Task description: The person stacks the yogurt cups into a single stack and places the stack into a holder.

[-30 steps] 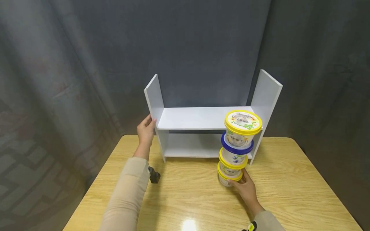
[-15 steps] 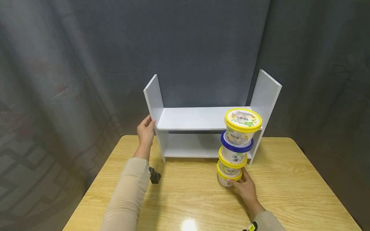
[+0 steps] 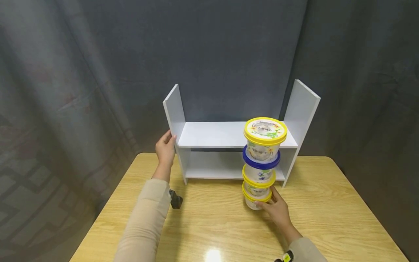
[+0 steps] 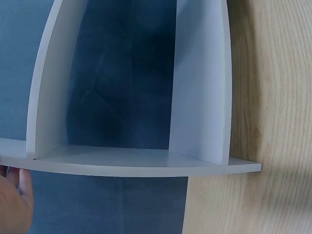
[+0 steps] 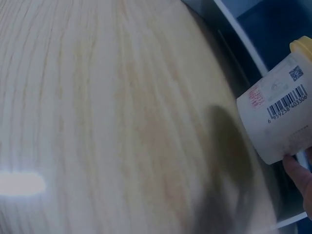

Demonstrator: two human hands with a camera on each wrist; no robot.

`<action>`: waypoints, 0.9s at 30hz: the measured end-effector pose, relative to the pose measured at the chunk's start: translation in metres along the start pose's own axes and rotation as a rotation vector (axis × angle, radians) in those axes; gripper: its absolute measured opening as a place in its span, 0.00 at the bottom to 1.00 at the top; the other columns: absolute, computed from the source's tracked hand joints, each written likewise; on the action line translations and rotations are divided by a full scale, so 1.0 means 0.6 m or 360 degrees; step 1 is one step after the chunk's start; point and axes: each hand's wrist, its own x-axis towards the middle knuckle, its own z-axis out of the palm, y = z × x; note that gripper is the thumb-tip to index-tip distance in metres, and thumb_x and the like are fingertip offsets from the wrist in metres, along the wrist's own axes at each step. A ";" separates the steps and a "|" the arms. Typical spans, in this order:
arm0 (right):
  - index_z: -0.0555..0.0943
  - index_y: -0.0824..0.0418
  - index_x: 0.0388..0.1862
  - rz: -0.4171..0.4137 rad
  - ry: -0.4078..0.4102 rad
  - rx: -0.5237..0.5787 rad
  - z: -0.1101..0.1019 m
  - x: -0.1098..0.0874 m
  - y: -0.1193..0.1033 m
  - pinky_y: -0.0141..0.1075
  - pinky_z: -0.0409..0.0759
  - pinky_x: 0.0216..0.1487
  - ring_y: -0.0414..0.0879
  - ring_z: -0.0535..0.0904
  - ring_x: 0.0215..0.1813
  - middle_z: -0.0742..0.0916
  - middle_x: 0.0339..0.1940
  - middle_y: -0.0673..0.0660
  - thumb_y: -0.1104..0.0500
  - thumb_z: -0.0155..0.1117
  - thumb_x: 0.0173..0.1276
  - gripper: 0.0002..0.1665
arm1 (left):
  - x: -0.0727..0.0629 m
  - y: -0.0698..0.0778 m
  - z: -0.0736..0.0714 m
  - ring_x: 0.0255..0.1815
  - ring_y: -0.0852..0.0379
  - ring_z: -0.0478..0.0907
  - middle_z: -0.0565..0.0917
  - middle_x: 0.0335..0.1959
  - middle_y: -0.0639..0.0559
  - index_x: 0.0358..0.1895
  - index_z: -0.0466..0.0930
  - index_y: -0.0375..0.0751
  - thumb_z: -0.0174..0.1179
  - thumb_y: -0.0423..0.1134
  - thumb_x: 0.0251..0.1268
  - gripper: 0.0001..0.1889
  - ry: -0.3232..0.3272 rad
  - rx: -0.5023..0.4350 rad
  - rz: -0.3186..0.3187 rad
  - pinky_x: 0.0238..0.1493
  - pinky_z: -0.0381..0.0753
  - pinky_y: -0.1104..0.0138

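My left hand (image 3: 165,147) touches the left side panel of a white two-tier shelf (image 3: 216,133), with fingertips on its outer face and thumb at the front edge. In the left wrist view, the fingers (image 4: 25,187) show at bottom left, against the panel. My right hand (image 3: 277,210) grips the bottom tub (image 3: 252,205) of a stack of several lidded white tubs, thumb in front and fingers at the right side. A blue lid (image 3: 261,164) sits below the printed, yellow-rimmed top tub (image 3: 263,151); the lower lids are yellow. The right wrist view shows the barcoded tub (image 5: 280,109) above a fingertip.
The shelf stands at the back of the wooden table (image 3: 209,222), its right side panel (image 3: 301,112) behind the stack. Dark grey curtains (image 3: 229,54) hang behind and at both sides. A small black device (image 3: 176,200) sits at the left wrist.
The right hand has shifted the stack of tubs slightly left and toward the shelf, and its top has moved left. The left hand stays at the shelf's side panel.
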 end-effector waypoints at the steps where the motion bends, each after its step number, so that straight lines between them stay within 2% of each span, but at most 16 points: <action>1: 0.49 0.59 0.67 -0.0014 0.0006 -0.0014 0.000 0.001 0.001 0.43 0.66 0.55 0.58 0.57 0.62 0.61 0.64 0.64 0.57 0.70 0.46 0.54 | 0.000 -0.004 0.003 0.51 0.55 0.70 0.74 0.51 0.47 0.55 0.71 0.42 0.54 0.38 0.58 0.19 -0.0004 0.0001 0.0002 0.50 0.70 0.67; 12: 0.50 0.62 0.67 -0.0067 0.0026 -0.0104 0.000 0.009 0.011 0.44 0.67 0.54 0.58 0.60 0.60 0.64 0.62 0.64 0.55 0.71 0.45 0.54 | -0.006 -0.050 0.032 0.49 0.52 0.72 0.76 0.48 0.43 0.52 0.73 0.38 0.55 0.37 0.57 0.18 -0.0012 -0.0003 0.0082 0.48 0.71 0.66; 18: 0.50 0.62 0.66 -0.0103 0.0024 -0.0130 0.000 0.011 -0.013 0.43 0.70 0.51 0.59 0.61 0.59 0.64 0.62 0.65 0.54 0.70 0.45 0.54 | -0.006 -0.054 0.036 0.49 0.52 0.72 0.76 0.48 0.43 0.52 0.73 0.38 0.55 0.37 0.58 0.17 -0.0011 -0.0009 0.0115 0.48 0.72 0.65; 27: 0.52 0.62 0.66 -0.0248 0.0019 -0.0100 -0.001 0.008 -0.047 0.39 0.72 0.49 0.57 0.67 0.55 0.68 0.59 0.64 0.59 0.70 0.46 0.52 | -0.008 -0.061 0.042 0.48 0.52 0.72 0.76 0.47 0.42 0.52 0.73 0.38 0.55 0.37 0.58 0.18 -0.0019 0.0024 0.0133 0.47 0.72 0.65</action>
